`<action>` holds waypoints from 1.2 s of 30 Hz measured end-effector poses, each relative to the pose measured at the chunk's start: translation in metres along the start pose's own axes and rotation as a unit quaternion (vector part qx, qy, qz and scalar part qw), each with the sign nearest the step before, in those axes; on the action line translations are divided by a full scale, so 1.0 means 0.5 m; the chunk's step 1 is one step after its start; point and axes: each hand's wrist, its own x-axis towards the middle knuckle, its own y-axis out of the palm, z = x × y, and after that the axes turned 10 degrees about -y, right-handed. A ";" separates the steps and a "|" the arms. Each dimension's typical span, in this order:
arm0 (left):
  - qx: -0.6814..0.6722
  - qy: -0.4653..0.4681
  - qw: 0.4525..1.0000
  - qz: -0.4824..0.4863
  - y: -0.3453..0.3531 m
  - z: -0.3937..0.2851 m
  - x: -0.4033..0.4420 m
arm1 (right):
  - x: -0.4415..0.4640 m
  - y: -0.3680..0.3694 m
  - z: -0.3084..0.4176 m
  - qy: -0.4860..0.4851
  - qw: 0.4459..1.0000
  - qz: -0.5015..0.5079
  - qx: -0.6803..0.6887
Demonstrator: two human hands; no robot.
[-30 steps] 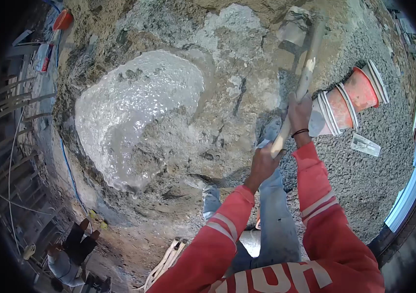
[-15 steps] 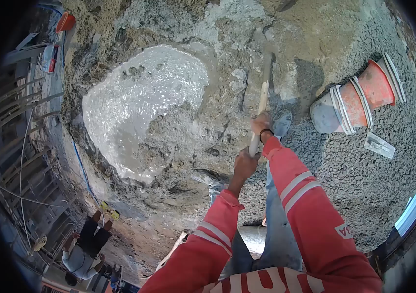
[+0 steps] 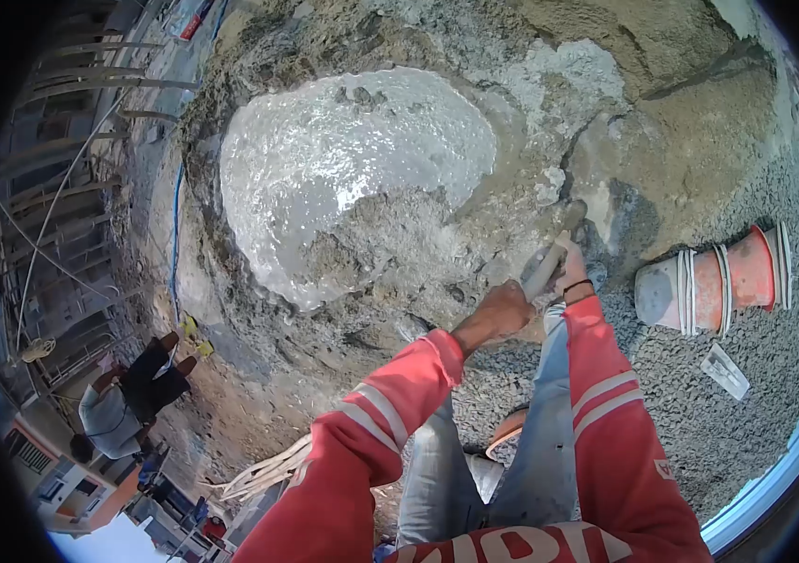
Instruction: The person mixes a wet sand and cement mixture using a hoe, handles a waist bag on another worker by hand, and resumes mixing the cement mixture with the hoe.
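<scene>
My left hand (image 3: 505,310) is closed round the lower end of a wooden handle (image 3: 542,274). Just up the handle, at the right, my right hand (image 3: 570,266) grips it too, with a dark band at the wrist. The handle's far end lies against the damp sand and grey mix (image 3: 700,131); no tool head can be made out there. Wet, shiny grey slurry (image 3: 324,150) fills a hollow to the upper left of my hands. Stacked orange and grey buckets (image 3: 726,281) lie on their side to the right.
A clear plastic piece (image 3: 726,372) lies on gravel (image 3: 643,403) below the buckets. Behind my legs is an orange rim (image 3: 509,430). Pale poles (image 3: 263,469) lie lower left, near another person (image 3: 113,413). A blue hose (image 3: 176,235) runs along the left.
The handle has swung left from the upper right, and my hands have come lower. Its metal head, seen a second ago, no longer shows. The whole view has shifted and turned.
</scene>
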 end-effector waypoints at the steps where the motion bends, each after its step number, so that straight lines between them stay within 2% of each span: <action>1: 0.014 -0.004 0.998 0.061 -0.042 0.021 -0.020 | -0.022 0.040 0.005 0.021 0.999 -0.025 0.008; 2: 0.016 0.021 0.998 0.049 -0.073 0.055 -0.043 | -0.035 0.075 -0.001 0.040 0.998 -0.050 0.019; 3: 0.020 0.048 0.998 0.036 -0.108 0.093 -0.061 | -0.022 0.101 -0.037 -0.016 0.993 -0.116 0.014; 5: 0.048 0.183 0.981 -0.033 -0.132 0.203 -0.076 | -0.025 0.142 -0.093 -0.009 0.994 -0.113 0.012; 7: 0.064 0.234 0.963 -0.119 -0.156 0.290 -0.126 | -0.025 0.182 -0.160 0.001 0.994 -0.112 0.012; 9: 0.033 0.123 0.991 -0.051 -0.209 0.314 -0.198 | -0.018 0.221 -0.242 -0.048 0.996 -0.071 0.021; 11: 0.036 0.122 0.989 -0.081 -0.217 0.393 -0.208 | -0.001 0.256 -0.324 -0.013 0.996 -0.004 0.087; 13: 0.045 0.130 0.985 -0.105 -0.204 0.465 -0.206 | -0.062 0.340 -0.364 -0.020 0.998 -0.041 0.050; 15: 0.065 0.095 0.985 -0.127 -0.174 0.510 -0.181 | -0.072 0.343 -0.408 -0.029 0.998 0.004 0.064; 16: 0.074 0.111 0.984 -0.118 -0.152 0.513 -0.167 | -0.077 0.336 -0.421 -0.031 0.996 0.009 0.082; 18: 0.058 0.104 0.969 -0.216 -0.093 0.544 -0.155 | -0.094 0.304 -0.419 -0.034 0.994 0.005 0.105; 19: 0.096 0.177 0.932 -0.300 -0.038 0.606 -0.106 | -0.116 0.292 -0.407 -0.074 0.995 0.010 0.070; 20: 0.098 0.180 0.935 -0.291 -0.008 0.596 -0.087 | -0.132 0.281 -0.393 -0.113 0.993 0.017 0.033; 21: 0.067 0.162 0.950 -0.258 0.030 0.558 -0.066 | -0.133 0.266 -0.367 -0.197 0.978 -0.055 -0.032; 22: 0.037 0.144 0.963 -0.226 0.068 0.512 -0.046 | -0.139 0.229 -0.323 -0.231 0.972 -0.035 -0.028; 23: 0.013 0.188 0.958 -0.214 0.106 0.460 -0.023 | -0.181 0.222 -0.241 -0.255 0.966 -0.026 -0.033; 24: -0.011 0.231 0.952 -0.202 0.146 0.395 0.003 | -0.198 0.199 -0.169 -0.320 0.946 -0.030 -0.050; 25: -0.058 0.245 0.944 -0.213 0.171 0.300 0.007 | -0.217 0.174 -0.091 -0.335 0.937 -0.036 -0.093; 26: -0.062 0.279 0.916 -0.282 0.208 0.225 0.031 | -0.217 0.159 -0.013 -0.356 0.928 -0.050 -0.096; 27: -0.074 0.303 0.920 -0.238 0.225 0.159 0.068 | -0.211 0.146 0.058 -0.397 0.911 -0.049 -0.098; 29: -0.121 0.316 0.918 -0.206 0.227 0.019 0.114 | -0.164 0.123 0.182 -0.517 0.832 -0.078 -0.184; 30: -0.116 0.320 0.913 -0.225 0.231 -0.034 0.154 | -0.139 0.114 0.229 -0.545 0.789 -0.121 -0.256; 31: -0.110 0.321 0.909 -0.243 0.234 -0.079 0.195 | -0.110 0.102 0.264 -0.565 0.739 -0.164 -0.328; 33: -0.102 0.348 0.890 -0.276 0.227 -0.145 0.273 | -0.019 0.072 0.310 -0.454 0.707 -0.251 -0.481; 34: -0.100 0.340 0.895 -0.272 0.229 -0.148 0.307 | 0.062 0.028 0.322 -0.445 0.683 -0.233 -0.531; 35: -0.125 0.288 0.926 -0.211 0.229 -0.148 0.337 | 0.148 -0.024 0.313 -0.437 0.656 -0.214 -0.577; 36: -0.149 0.234 0.949 -0.151 0.231 -0.144 0.353 | 0.215 -0.061 0.283 -0.432 0.660 -0.215 -0.576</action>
